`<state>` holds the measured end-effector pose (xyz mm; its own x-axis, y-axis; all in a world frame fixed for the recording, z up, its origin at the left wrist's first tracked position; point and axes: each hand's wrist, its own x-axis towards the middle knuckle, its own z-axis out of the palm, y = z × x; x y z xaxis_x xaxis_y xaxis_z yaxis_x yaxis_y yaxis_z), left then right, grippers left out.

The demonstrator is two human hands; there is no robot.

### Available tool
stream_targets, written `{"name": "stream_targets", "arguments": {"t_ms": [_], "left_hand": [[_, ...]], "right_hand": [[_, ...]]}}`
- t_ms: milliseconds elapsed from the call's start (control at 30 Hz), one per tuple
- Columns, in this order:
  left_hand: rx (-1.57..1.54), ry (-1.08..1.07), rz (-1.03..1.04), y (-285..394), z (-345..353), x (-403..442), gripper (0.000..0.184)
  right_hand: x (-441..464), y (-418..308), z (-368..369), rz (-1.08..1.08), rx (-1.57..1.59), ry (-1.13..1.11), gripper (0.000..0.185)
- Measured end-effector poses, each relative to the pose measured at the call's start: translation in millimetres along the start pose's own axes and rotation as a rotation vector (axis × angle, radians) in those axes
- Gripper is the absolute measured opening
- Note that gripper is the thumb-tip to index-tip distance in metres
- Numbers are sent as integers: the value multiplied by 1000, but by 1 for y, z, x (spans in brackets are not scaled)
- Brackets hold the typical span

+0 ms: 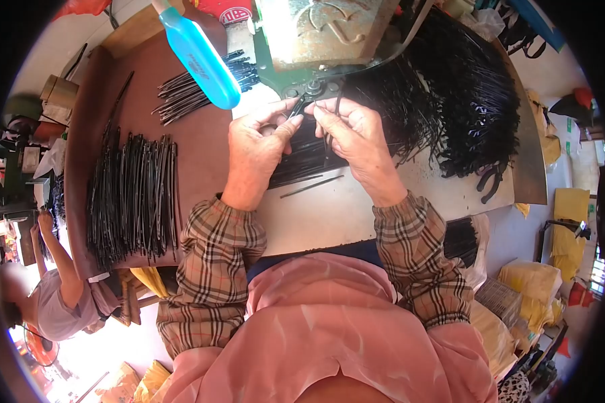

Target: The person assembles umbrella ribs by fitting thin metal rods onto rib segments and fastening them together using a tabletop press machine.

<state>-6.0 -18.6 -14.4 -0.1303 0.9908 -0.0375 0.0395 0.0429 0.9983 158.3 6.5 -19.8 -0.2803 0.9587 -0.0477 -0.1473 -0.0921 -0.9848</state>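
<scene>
The left hand (257,148) pinches a dark rod (298,109) just below the machine (323,40); the right hand (357,138) pinches beside it (on what, I cannot tell). Probably joining; steady alignment is called for.

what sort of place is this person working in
Probably a small workshop or factory: a machine with a raised umbrella emblem stands before the person, piles of thin dark rods lie around, and another person is nearby.
</scene>
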Motion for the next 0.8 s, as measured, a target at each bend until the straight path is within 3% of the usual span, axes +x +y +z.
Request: {"name": "stream_targets", "arguments": {"t_ms": [667, 800], "left_hand": [[-21, 13, 33, -3, 7, -2, 28], [135, 50, 151, -11, 7, 3, 29]], "right_hand": [[3, 5, -6, -34, -56, 27, 18], [7, 7, -7, -77, -35, 14, 18]]}}
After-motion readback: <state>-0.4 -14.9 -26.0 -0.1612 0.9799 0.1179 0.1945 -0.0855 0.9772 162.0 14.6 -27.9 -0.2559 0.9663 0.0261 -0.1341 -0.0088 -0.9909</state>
